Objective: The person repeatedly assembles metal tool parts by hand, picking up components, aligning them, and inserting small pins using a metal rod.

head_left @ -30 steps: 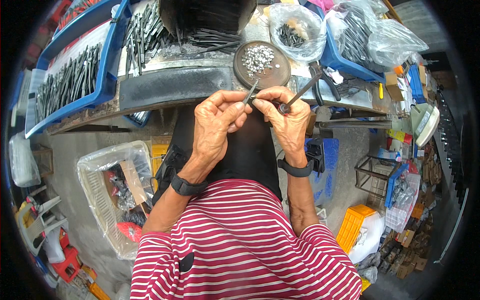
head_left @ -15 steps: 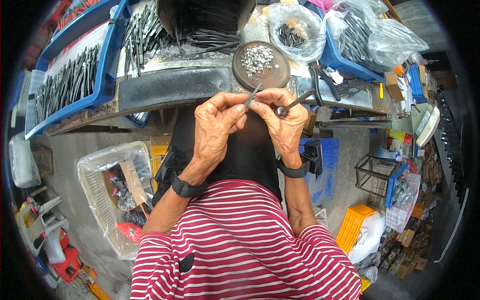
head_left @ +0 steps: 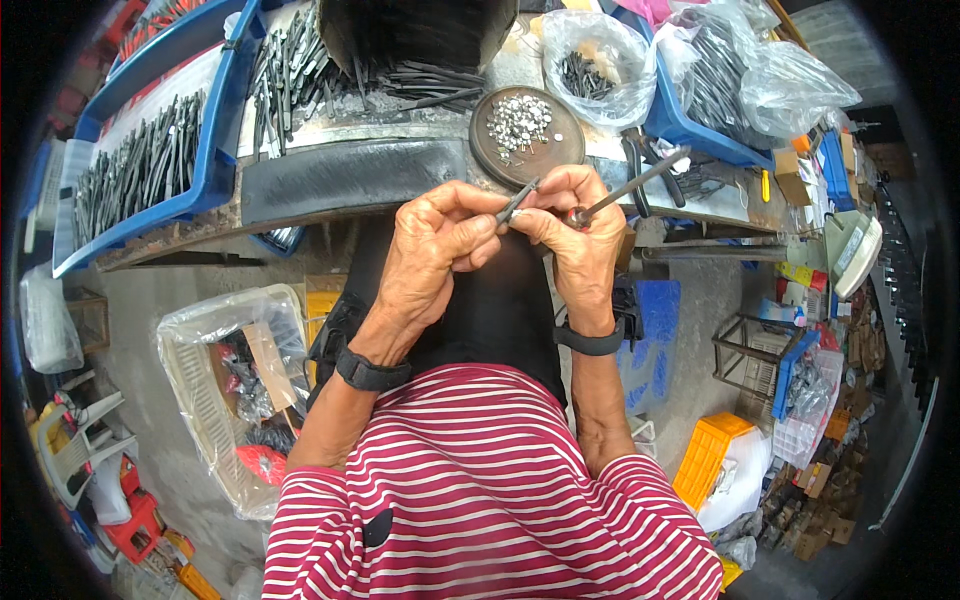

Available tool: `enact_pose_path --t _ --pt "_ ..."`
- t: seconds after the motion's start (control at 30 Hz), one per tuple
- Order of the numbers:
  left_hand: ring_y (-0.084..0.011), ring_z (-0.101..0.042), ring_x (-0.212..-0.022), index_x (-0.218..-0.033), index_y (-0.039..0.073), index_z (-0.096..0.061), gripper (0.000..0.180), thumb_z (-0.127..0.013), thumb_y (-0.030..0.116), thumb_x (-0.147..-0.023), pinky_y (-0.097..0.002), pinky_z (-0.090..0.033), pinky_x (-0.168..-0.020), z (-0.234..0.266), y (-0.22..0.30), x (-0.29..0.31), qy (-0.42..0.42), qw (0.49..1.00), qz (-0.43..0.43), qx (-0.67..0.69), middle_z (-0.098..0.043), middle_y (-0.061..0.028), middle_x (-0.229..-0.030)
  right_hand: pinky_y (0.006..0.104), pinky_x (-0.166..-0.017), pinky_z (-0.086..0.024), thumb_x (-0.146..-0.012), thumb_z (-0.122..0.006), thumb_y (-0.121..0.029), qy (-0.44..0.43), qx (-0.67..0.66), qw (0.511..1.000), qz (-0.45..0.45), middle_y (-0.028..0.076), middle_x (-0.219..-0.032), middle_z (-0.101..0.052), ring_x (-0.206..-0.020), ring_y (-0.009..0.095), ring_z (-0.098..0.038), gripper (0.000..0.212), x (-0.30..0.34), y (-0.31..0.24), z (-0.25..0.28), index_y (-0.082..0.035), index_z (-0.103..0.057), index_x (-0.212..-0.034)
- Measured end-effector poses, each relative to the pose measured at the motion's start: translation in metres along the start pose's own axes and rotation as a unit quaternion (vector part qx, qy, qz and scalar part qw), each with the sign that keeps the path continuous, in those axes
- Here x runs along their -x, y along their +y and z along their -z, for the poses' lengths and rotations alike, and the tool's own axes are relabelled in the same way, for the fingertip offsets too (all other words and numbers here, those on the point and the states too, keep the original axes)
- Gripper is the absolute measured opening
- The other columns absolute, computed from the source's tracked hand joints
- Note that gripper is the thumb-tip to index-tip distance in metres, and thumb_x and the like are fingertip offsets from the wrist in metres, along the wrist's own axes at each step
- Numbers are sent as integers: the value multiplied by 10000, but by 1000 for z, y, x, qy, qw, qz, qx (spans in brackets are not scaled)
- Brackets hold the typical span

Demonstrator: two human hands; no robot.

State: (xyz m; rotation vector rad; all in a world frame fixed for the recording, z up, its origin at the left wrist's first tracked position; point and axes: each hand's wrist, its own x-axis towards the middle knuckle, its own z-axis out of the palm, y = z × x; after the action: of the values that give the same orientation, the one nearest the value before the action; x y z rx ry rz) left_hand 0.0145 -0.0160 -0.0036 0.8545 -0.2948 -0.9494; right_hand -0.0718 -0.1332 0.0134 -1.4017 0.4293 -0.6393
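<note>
In front of the bench edge, my left hand (head_left: 445, 240) pinches a small, narrow dark metal piece (head_left: 517, 202) between thumb and fingers, its tip pointing up and right. My right hand (head_left: 575, 235) is closed beside it, its thumb and fingertips meeting the piece's right side. Tucked in the right hand is a tool with a long dark shaft (head_left: 640, 182), which sticks out to the upper right; a bit of red shows at its base, and the rest is hidden by the palm. Just beyond both hands, a round brown dish (head_left: 555, 155) holds many small shiny metal parts (head_left: 520, 122).
Pliers with black handles (head_left: 636, 172) lie right of the dish. Dark strips fill a blue bin (head_left: 212, 165) at left and lie piled (head_left: 285, 75) on the bench. A clear plastic bag (head_left: 628, 105) and another blue bin (head_left: 690, 135) stand at right. A lined crate (head_left: 180, 350) sits on the floor.
The tool's shaft in my right hand has swung out farther to the upper right. The right hand has turned slightly, and the dark piece has shifted a little right and down.
</note>
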Motion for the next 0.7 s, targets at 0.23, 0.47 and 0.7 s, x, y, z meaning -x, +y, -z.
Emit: enact_pose_path --t 0.23,0.47,0.7 --pt "-46 -410 -544 -890 -34 -561 110 -532 -17 -785 -166 -292 -471 -13 0 -7 11 998 -54 -9 -498 -7 -673 170 -519 -404 -658 -701 4 41 -75 996 -38 38 -711 -609 -596 68 -537 333 -10 3 -2 -9 -510 -931" --pt "-31 -415 -559 -851 -33 -573 124 -480 -67 -777 -165 -343 -492 -31 -5 -24 106 977 -146 -112 -489 8 -655 190 -620 -436 -728 -651 -40 82 -15 997 6 71 -751 -620 -670 83 -557 286 -19 4 -6 15 -544 -988" --pt "-43 -423 -549 -843 -54 -568 132 -467 -75 -762 -181 -363 -486 -36 -7 -36 109 976 -149 -113 -528 -9 -678 260 -568 -443 -780 -601 -75 147 191 962 128 85 -700 -604 -620 151 -565 230 -21 13 -12 33 -542 -973"
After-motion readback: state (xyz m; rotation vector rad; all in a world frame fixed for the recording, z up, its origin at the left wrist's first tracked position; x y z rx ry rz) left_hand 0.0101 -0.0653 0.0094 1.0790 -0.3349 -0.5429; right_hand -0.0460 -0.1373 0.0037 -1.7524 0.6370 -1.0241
